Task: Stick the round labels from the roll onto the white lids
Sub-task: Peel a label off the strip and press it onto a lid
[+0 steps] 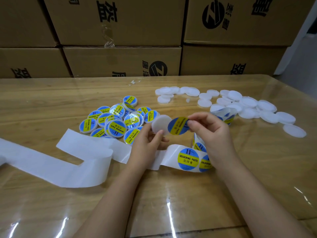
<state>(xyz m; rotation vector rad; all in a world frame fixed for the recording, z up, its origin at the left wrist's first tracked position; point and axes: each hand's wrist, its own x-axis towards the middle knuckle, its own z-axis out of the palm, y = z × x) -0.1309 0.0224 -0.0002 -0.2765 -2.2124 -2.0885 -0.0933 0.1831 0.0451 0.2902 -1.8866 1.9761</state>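
My left hand (148, 141) holds a plain white lid (160, 124) tilted up above the table. My right hand (209, 129) pinches a round blue-and-yellow label (177, 125) by its right edge; the label overlaps the lid's right side. Below my hands the label strip (188, 158) curls on the table with more labels on it. The roll (224, 114) stands behind my right hand, partly hidden. A heap of labelled lids (113, 121) lies to the left. Several bare white lids (247, 105) are spread at the back right.
Empty white backing tape (72, 160) trails across the table to the left edge. Stacked cardboard boxes (123, 60) wall off the table's far side. A clear sheet covers the wooden table (171, 203).
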